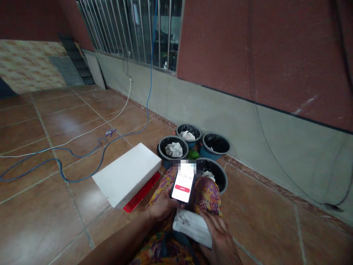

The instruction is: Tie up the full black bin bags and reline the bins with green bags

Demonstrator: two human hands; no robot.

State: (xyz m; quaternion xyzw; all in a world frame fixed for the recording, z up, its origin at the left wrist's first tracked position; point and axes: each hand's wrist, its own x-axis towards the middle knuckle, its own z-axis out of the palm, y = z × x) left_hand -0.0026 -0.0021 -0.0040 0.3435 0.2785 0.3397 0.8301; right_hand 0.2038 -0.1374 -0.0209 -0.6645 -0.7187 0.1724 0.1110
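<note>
The person sits on the tiled floor (41, 206), the left hand (161, 206) wrapped around a smartphone (183, 184) showing a zeroed timer and a red button, so timing looks not yet started. The right hand (220, 239) rests, fingers spread, on a white folded cloth (193, 226) in the lap. Four lined buckets (215, 145), a white box (128, 173) and cables (63, 173) lie ahead, none in the way.

Left hand (161, 208) holds a lit phone (184, 185); right hand (220, 239) rests on a white bundle (193, 226) over the lap.

Left hand (162, 206) curled, gripping; right hand (220, 239) lying flat, palm down.
</note>
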